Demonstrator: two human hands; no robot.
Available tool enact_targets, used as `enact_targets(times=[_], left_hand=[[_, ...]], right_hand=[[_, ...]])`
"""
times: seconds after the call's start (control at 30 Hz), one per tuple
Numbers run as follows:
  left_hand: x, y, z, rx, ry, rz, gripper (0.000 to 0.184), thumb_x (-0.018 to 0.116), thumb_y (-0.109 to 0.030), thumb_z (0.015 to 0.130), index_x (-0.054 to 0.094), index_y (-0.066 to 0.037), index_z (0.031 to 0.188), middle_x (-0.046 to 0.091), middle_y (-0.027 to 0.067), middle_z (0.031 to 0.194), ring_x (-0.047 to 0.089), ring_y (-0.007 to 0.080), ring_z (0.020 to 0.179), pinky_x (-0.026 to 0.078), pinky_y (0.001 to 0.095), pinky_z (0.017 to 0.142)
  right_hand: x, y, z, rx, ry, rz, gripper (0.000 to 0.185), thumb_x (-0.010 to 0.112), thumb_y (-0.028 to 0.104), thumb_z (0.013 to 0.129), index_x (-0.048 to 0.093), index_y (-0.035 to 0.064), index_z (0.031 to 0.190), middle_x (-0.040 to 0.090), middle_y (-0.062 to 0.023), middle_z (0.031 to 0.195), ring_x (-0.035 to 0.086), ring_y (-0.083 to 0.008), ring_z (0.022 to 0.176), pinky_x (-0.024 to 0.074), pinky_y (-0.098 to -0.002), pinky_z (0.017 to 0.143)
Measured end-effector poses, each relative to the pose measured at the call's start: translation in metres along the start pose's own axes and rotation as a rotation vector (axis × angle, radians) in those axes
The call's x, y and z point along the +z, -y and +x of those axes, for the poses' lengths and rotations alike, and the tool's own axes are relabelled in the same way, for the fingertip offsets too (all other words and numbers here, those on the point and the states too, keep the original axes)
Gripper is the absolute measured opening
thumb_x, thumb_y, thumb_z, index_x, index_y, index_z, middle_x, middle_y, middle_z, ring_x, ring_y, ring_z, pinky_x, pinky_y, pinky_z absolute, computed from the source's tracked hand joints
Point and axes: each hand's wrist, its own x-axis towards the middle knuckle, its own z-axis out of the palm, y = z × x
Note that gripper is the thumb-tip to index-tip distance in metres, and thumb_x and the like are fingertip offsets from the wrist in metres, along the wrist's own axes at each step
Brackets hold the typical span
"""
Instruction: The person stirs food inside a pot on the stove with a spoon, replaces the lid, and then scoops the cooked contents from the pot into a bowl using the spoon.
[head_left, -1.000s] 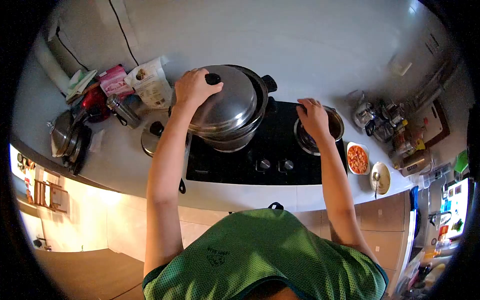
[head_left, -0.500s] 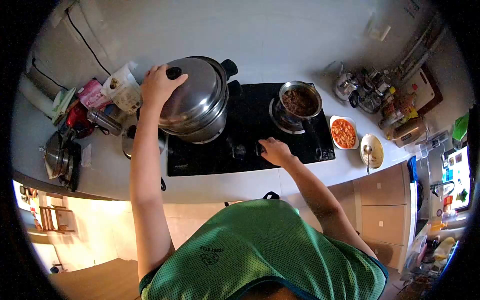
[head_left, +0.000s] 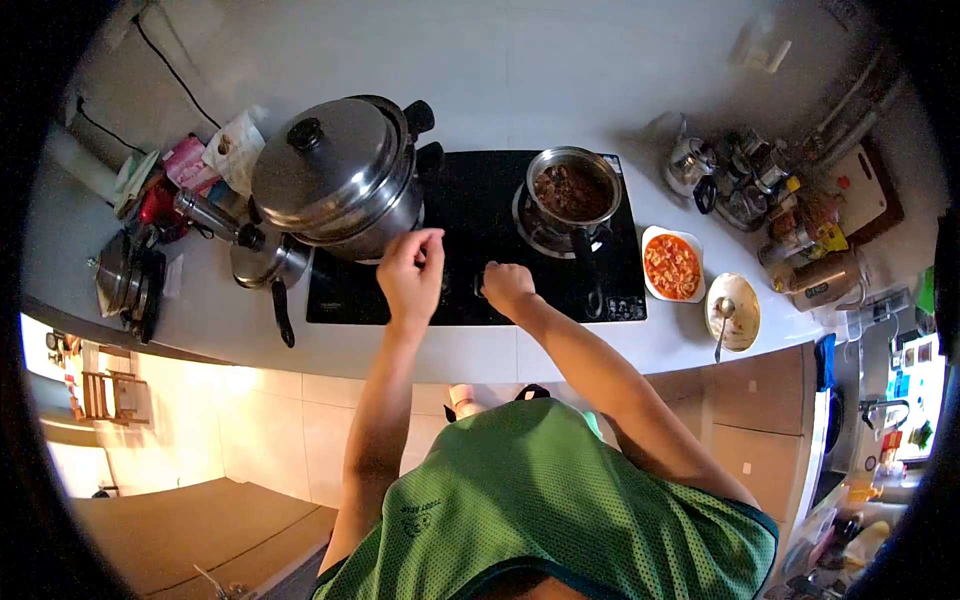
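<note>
Counter (head_left: 470, 350) of pale material runs across the frame beneath a light grey wall (head_left: 480, 70), with a black stove (head_left: 480, 190) set into it at centre. Right hand (head_left: 507, 287) is closed, fingers curled over a knob (head_left: 479, 286) near the stove's front edge; the knob's edge shows just left of the fingers. Left hand (head_left: 412, 275) is raised beside it, slightly left of frame centre, fingers half curled with a narrow gap to the thumb; no object is visible in it.

Upper left of centre, a large pot (head_left: 378, 238) carries a steel lid (head_left: 335, 165) with a black grip. Its lower side lies just beyond the left hand. Upper right of centre, a saucepan (head_left: 572, 158) holding dark food occupies the right burner, beyond the right hand and to its right, handle directed toward the lower edge.

On the counter right of the stove are a dish (head_left: 654, 234) of red food and a bowl (head_left: 746, 302) containing a spoon (head_left: 726, 309). Left of the stove, a pan (head_left: 262, 266) rests near the large pot.
</note>
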Motion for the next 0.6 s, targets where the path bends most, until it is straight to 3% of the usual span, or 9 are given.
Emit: enact_targets(times=[0.03,0.17,0.2,0.27,0.3,0.33,0.43,0.5,0.6], left_hand=[[0.01,0.002,-0.013,0.019,0.017,-0.035,0.01,0.059,-0.009,0.082,0.064,-0.003,0.086,0.05,-0.0014,0.062,0.037,0.0034,0.054,0.03,0.0197,0.046],[0.04,0.006,-0.051,-0.366,0.149,-0.291,0.019,0.054,-0.019,0.087,0.061,-0.003,0.095,0.06,0.0011,0.076,0.052,0.0059,0.068,0.039,0.0192,0.058],[0.05,0.01,-0.059,-0.363,0.163,-0.295,0.019,0.054,-0.019,0.087,0.061,-0.003,0.095,0.06,0.0011,0.076,0.052,0.0059,0.068,0.039,0.0192,0.058],[0.075,0.018,-0.073,-0.516,0.165,-0.484,0.019,0.056,-0.021,0.086,0.059,-0.004,0.091,0.058,-0.0009,0.075,0.051,0.0056,0.065,0.041,0.0211,0.057],[0.082,0.009,-0.08,-0.79,0.247,-0.619,0.025,0.056,-0.029,0.086,0.058,-0.006,0.093,0.059,0.0007,0.078,0.053,0.0064,0.07,0.043,0.0203,0.062],[0.093,0.003,-0.085,-0.784,0.329,-0.634,0.032,0.054,-0.037,0.085,0.058,-0.006,0.093,0.059,0.0009,0.078,0.054,0.0075,0.07,0.044,0.0206,0.064],[0.131,-0.011,-0.093,-0.998,0.587,-0.846,0.035,0.052,-0.039,0.086,0.057,-0.005,0.096,0.06,0.0022,0.08,0.055,0.01,0.069,0.046,0.0229,0.065],[0.149,-0.03,-0.092,-1.225,0.7,-0.929,0.043,0.054,-0.041,0.084,0.054,-0.001,0.101,0.061,0.008,0.092,0.06,0.0187,0.08,0.049,0.0304,0.071],[0.173,-0.041,-0.092,-1.411,0.739,-1.317,0.038,0.055,-0.035,0.084,0.054,0.0,0.096,0.059,0.0133,0.098,0.06,0.0218,0.082,0.051,0.0349,0.071]], right_hand=[[-0.001,-0.001,-0.001,-0.025,0.008,-0.008,0.027,0.058,0.025,0.078,0.054,0.001,0.088,0.064,-0.0151,0.076,0.064,-0.0292,0.073,0.0512,-0.0364,0.059],[-0.045,0.004,-0.043,-0.027,-0.012,0.076,0.025,0.048,0.018,0.082,0.052,0.0024,0.101,0.064,-0.0128,0.075,0.064,-0.028,0.066,0.0513,-0.0365,0.053],[-0.054,0.0,-0.057,-0.013,-0.013,0.08,0.025,0.048,0.018,0.082,0.052,0.0024,0.101,0.064,-0.0128,0.075,0.064,-0.028,0.066,0.0513,-0.0365,0.053],[-0.071,-0.015,-0.088,-0.098,-0.22,0.205,0.021,0.05,0.021,0.081,0.055,0.0074,0.096,0.063,-0.0123,0.071,0.062,-0.0287,0.059,0.0498,-0.0383,0.05],[-0.083,-0.021,-0.104,-0.033,-0.287,0.242,0.021,0.053,0.023,0.08,0.058,0.0087,0.095,0.063,-0.0116,0.076,0.062,-0.0277,0.064,0.0502,-0.0376,0.054],[-0.095,-0.029,-0.121,0.039,-0.355,0.278,0.022,0.057,0.025,0.078,0.06,0.0101,0.094,0.063,-0.0109,0.081,0.062,-0.0267,0.068,0.0505,-0.0369,0.058],[-0.111,-0.08,-0.161,0.198,-0.777,0.352,0.016,0.062,0.019,0.076,0.064,0.0088,0.088,0.064,-0.0094,0.077,0.061,-0.0243,0.06,0.0473,-0.0329,0.053],[-0.102,-0.123,-0.198,0.606,-0.755,0.329,0.016,0.062,0.016,0.078,0.062,0.0058,0.091,0.06,-0.0113,0.066,0.056,-0.0191,0.053,0.0442,-0.0301,0.051],[-0.081,-0.18,-0.26,0.852,-0.974,0.505,0.02,0.058,0.017,0.082,0.059,0.0029,0.096,0.062,-0.0077,0.08,0.057,-0.0161,0.066,0.0453,-0.0277,0.061]])
